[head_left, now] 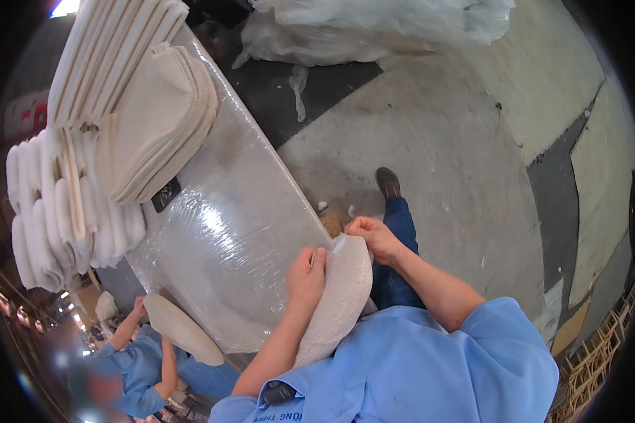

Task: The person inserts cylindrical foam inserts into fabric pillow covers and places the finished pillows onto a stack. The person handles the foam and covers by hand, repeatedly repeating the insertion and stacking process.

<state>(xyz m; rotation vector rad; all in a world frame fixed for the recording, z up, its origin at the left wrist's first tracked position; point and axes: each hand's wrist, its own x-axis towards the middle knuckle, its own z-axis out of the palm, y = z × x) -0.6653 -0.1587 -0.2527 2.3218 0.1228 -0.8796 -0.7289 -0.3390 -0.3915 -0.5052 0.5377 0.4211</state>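
A cream, textured cushion cover (340,299) lies against my front at the near edge of the table, its rounded upper end pointing away from me. My left hand (307,278) is closed at the left side of that end, thumb up against the fabric. At the tip, my right hand (375,238) pinches the edge, where a bit of white lining (340,243) shows. Whether there is padding inside the cover cannot be made out.
Clear film wraps the table (219,218). At its far left stand stacked cream cushion pieces (159,116) and folded white pads (49,225), beside a small black object (166,195). A co-worker (137,366) at lower left holds an oval cream cushion (183,328). Plastic bags (374,28) lie beyond.
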